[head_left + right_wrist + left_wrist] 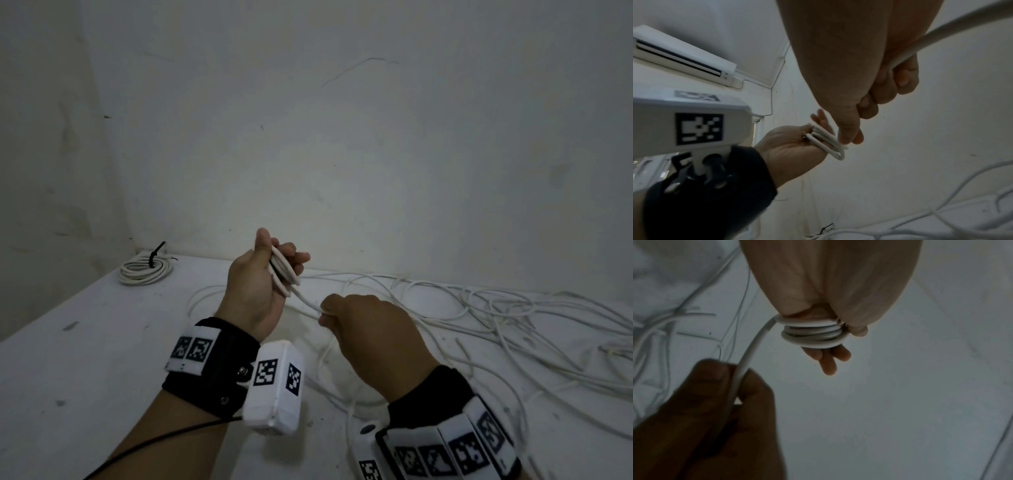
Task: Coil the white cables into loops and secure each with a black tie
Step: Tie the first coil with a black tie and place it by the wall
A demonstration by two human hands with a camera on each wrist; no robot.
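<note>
My left hand (263, 274) is raised over the white table (85, 370), thumb up, and several turns of white cable (284, 277) are wound round its fingers. The left wrist view shows the stacked turns (813, 334) under the thumb, fingertips sticking out below. The cable runs on from the coil down to my right hand (363, 329), which grips it in a fist just to the right and below. In the right wrist view the cable (920, 43) passes through the curled right fingers (888, 91), with the left hand's coil (826, 139) beyond.
A finished white coil (145, 269) bound with a black tie (154, 255) lies at the table's far left corner. A tangle of loose white cables (496, 325) spreads over the right half of the table. Walls close in behind and to the left.
</note>
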